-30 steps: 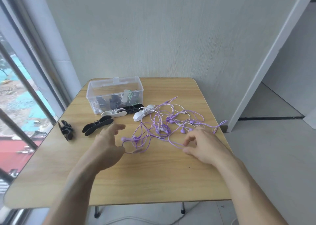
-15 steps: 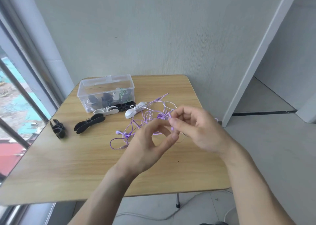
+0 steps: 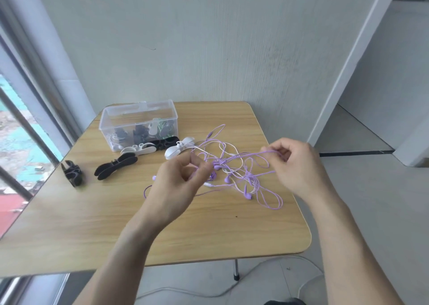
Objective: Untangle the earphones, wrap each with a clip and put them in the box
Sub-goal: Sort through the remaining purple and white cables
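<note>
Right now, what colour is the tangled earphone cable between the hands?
Light purple tangled earphone cable, clearest in the head view.

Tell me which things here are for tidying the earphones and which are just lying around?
For the job:
purple earphones, pinched by the left hand and right hand
black clip, white clip and others loose on the table
clear box

Just lying about:
white cable on the floor
window frame
</note>
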The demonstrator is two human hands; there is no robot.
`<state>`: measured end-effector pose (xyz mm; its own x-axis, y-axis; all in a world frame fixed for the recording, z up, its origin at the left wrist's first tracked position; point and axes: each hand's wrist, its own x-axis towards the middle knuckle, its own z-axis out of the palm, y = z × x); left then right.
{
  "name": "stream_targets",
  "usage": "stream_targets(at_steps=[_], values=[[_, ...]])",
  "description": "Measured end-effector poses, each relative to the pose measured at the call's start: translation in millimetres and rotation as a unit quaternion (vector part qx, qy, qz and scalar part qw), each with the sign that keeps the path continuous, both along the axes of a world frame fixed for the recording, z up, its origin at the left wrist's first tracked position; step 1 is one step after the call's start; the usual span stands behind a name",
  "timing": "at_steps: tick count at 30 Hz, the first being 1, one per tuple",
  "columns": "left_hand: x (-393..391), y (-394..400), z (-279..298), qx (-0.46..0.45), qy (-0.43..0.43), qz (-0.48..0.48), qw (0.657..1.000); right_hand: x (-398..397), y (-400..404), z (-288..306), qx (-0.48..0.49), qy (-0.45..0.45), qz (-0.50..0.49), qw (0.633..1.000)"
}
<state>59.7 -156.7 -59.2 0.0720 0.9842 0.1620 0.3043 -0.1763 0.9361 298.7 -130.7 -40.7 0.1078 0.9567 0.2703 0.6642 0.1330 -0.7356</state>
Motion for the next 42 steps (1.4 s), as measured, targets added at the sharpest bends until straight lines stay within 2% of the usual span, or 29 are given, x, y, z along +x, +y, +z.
stream_targets(at_steps=[2,3,4,6,8,10,12,14,15,18,20,21,24,25,28,29,30,31,32,33,34,36,37,40,42], values=[[-15.5,2.3,-5.1,0.051,0.182,0.015,0.982,5.8,3.0,-1.2,0.012,-0.053,-0.058,0.997],[-21.5,2.7,-6.9,0.059,0.213,0.039,0.975,8.7,4.4,-1.7,0.002,-0.057,-0.080,0.995],[-25.9,3.7,-8.2,0.061,0.206,0.070,0.974,11.0,5.0,-0.9,-0.019,-0.020,-0.089,0.996],[-30.6,6.5,-6.8,0.050,0.123,0.145,0.980,9.9,5.4,0.1,-0.082,0.161,-0.063,0.981],[-32.3,8.9,-3.5,0.005,0.000,0.164,0.986,2.4,2.9,2.7,-0.129,0.328,-0.017,0.936],[-31.2,9.1,1.0,-0.059,-0.140,0.114,0.982,-5.0,1.5,6.8,-0.142,0.408,0.013,0.902],[-27.3,8.3,4.0,-0.097,-0.221,0.113,0.964,-10.4,1.9,9.1,-0.147,0.471,0.038,0.869],[-24.8,9.2,5.7,-0.096,-0.215,0.160,0.959,-14.4,4.0,9.9,-0.132,0.505,0.044,0.852],[-25.5,9.6,5.8,-0.075,-0.183,0.188,0.962,-16.3,5.0,10.4,-0.111,0.510,0.039,0.852],[-31.0,8.0,6.4,0.024,-0.019,0.266,0.964,-18.4,6.5,13.9,-0.025,0.532,0.025,0.846],[-35.4,8.4,5.6,0.033,0.005,0.288,0.957,-18.7,4.8,18.6,0.017,0.547,0.036,0.836],[-37.2,9.6,6.2,0.014,-0.029,0.286,0.958,-19.0,3.8,20.4,0.034,0.552,0.041,0.832],[-40.7,12.0,9.9,-0.087,-0.277,0.180,0.940,-22.8,1.1,22.7,0.080,0.559,0.051,0.824],[-42.7,13.5,9.3,-0.096,-0.306,0.158,0.934,-24.3,0.3,22.8,0.092,0.567,0.056,0.817],[-47.9,13.2,9.1,-0.006,-0.308,0.173,0.935,-22.7,-0.8,25.4,0.124,0.598,0.083,0.788],[-51.3,12.3,8.7,0.037,-0.278,0.204,0.938,-20.8,-0.9,27.2,0.137,0.605,0.093,0.779],[-55.1,10.9,9.8,0.077,-0.208,0.252,0.942,-18.6,-0.8,28.9,0.150,0.608,0.097,0.774],[-58.6,11.0,9.6,0.103,-0.111,0.302,0.941,-16.2,-1.2,29.8,0.160,0.607,0.096,0.772],[-62.0,12.5,9.0,0.107,-0.050,0.340,0.933,-14.2,-1.0,30.6,0.161,0.608,0.091,0.772],[-65.4,14.6,6.3,0.094,-0.040,0.356,0.929,-12.3,-1.3,31.1,0.155,0.610,0.081,0.772],[-67.3,15.0,6.5,0.059,-0.096,0.342,0.933,-10.6,-1.7,31.1,0.143,0.610,0.066,0.776],[-70.5,17.1,8.1,-0.071,-0.265,0.271,0.923,-5.9,-1.7,30.7,0.101,0.588,0.016,0.802],[-73.4,19.4,6.6,-0.124,-0.285,0.239,0.920,-3.7,-1.1,29.4,0.072,0.565,-0.010,0.822],[-76.1,17.5,2.1,-0.181,-0.146,0.185,0.955,-3.2,1.0,23.4,-0.027,0.456,-0.053,0.888],[-70.2,12.0,2.5,-0.195,-0.106,0.126,0.967,-8.9,0.0,20.0,-0.065,0.385,-0.035,0.920]])
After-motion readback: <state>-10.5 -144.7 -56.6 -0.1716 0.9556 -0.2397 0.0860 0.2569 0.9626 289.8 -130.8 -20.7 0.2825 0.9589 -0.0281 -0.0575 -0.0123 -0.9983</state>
